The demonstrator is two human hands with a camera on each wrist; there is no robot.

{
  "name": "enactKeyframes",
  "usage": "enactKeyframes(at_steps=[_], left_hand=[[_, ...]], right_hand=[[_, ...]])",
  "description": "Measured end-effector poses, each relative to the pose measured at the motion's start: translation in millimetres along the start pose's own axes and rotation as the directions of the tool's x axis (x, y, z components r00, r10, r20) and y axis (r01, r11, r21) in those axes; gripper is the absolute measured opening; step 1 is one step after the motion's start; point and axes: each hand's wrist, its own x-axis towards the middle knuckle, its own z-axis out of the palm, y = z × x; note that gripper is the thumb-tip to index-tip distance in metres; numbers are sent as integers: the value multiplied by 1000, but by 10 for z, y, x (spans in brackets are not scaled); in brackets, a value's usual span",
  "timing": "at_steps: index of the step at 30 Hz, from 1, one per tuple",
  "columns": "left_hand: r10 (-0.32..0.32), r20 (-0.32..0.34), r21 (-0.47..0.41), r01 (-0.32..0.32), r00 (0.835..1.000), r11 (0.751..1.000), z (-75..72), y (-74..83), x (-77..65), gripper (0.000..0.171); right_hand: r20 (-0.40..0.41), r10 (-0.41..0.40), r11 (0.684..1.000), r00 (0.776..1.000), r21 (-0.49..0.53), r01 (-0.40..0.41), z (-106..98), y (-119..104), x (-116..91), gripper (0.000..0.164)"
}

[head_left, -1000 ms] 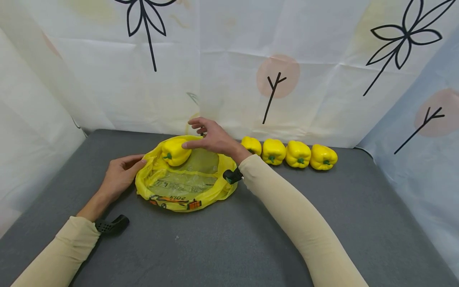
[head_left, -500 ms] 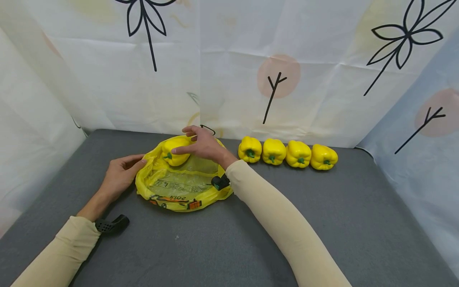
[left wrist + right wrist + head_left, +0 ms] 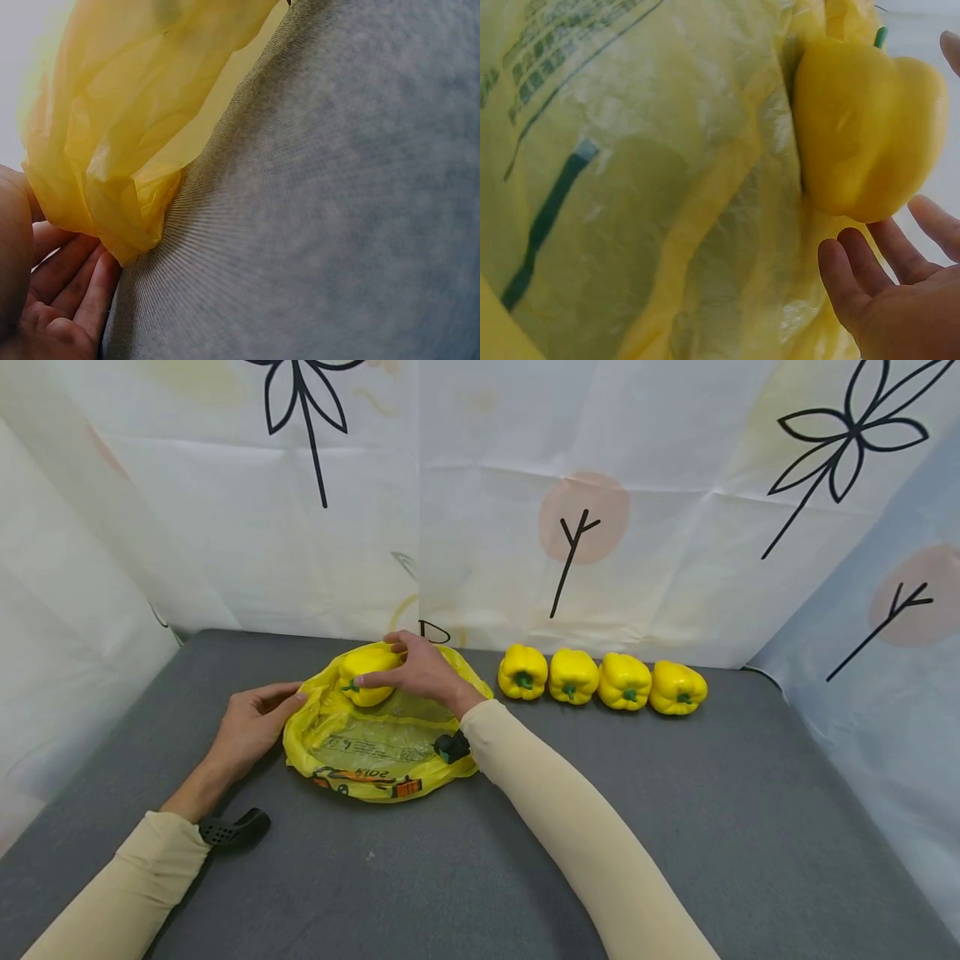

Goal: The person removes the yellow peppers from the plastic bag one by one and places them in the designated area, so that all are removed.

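A yellow plastic bag (image 3: 408, 772) lies spread open on the table, its mouth facing up. My left hand (image 3: 251, 727) pinches the bag's left rim between thumb and fingers; the left wrist view shows the gathered plastic (image 3: 124, 202) above the fingers. Inside the bag, at its far left, sits a yellow bell pepper (image 3: 360, 668) with a green stem. Over the pepper's right side reaches my right hand (image 3: 426, 672), its thumb and fingers apart. In the right wrist view the fingers (image 3: 896, 255) are spread beneath the pepper (image 3: 862, 127), and whether they touch it is unclear.
Several yellow bell peppers stand in a row right of the bag, from the nearest one (image 3: 522, 672) to the farthest (image 3: 677, 687). A grey table (image 3: 480, 877) lies under everything. Behind it hangs a white patterned curtain (image 3: 480, 543).
My right hand has moved left and slightly down toward the pepper in the bag, which uncovers the leftmost pepper of the row. The left hand has stayed on the rim.
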Motion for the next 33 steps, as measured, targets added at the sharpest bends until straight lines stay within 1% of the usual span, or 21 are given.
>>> enactKeyframes(at_steps=[7,11,17,23,29,33], left_hand=[[-5,-2,7,5,1000,1000,-6,12,4,54],[-4,-2,7,4,1000,1000,-9,13,3,53],[-8,0,14,8,1000,1000,-13,7,7,53],[-12,-9,20,12,1000,1000,-6,9,12,54],[-14,-5,20,14,1000,1000,-5,16,1,54],[-12,-5,28,12,1000,1000,-5,19,-2,54]], right_hand=[[-15,13,1000,1000,-15,-13,57,37,33,88],[-21,15,999,1000,-47,-16,90,46,49,91],[-28,39,995,999,-95,-41,130,34,49,94],[16,9,995,1000,-96,-7,101,11,32,89],[74,-15,997,997,-73,20,68,45,37,90],[92,-27,998,995,-53,32,61,74,59,83]])
